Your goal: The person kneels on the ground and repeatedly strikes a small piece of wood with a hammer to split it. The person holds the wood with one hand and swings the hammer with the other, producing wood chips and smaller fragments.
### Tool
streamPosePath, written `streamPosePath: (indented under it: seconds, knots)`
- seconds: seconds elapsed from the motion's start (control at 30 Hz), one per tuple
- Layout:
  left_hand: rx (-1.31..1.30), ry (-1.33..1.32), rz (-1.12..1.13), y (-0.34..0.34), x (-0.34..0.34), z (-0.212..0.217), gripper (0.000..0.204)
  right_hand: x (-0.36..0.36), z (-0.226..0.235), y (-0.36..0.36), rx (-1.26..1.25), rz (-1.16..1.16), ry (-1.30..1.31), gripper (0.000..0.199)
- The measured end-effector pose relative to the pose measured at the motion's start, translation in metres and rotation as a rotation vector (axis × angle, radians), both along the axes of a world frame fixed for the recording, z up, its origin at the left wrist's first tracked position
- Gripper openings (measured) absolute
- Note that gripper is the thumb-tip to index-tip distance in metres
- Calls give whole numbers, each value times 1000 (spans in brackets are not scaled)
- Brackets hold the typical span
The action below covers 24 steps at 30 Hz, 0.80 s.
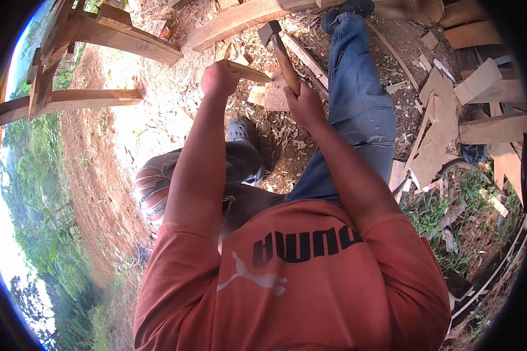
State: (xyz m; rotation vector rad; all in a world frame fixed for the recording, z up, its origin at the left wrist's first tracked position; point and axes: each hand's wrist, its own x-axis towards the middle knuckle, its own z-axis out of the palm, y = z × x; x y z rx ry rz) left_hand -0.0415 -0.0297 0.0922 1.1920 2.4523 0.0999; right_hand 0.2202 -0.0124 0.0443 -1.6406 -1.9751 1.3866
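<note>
My left hand (219, 79) is closed round one end of a short wooden strip (250, 72), which points to the right. Its far end lies close to a flat wooden block (275, 96) on the ground. In my right hand (306, 106) is a hatchet (285, 61), gripped near the lower end of its wooden handle. The dark metal head is raised beyond the strip, up and to the left of that hand. Both arms reach forward, and the fingers of each hand are partly hidden.
Wood chips cover the soil between my legs. A long beam (234, 23) lies ahead, and a timber frame (123, 42) stands at the left. Offcuts and boards (436, 128) are piled at the right, beside my outstretched leg (360, 88). A slope with greenery (47, 216) lies far left.
</note>
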Motion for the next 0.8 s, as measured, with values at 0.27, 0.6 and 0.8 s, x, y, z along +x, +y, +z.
streamPosePath:
  seconds: [0.27,0.6,0.8]
  knots:
    - [84,55,-51,-6,6,1,39,9,-51,-23,-41,92,-214,48]
    - [55,61,-71,0,7,2,38,14,-58,-26,-18,214,-348,43]
    - [92,35,-45,-3,7,0,36,10,-43,-22,11,58,-127,46]
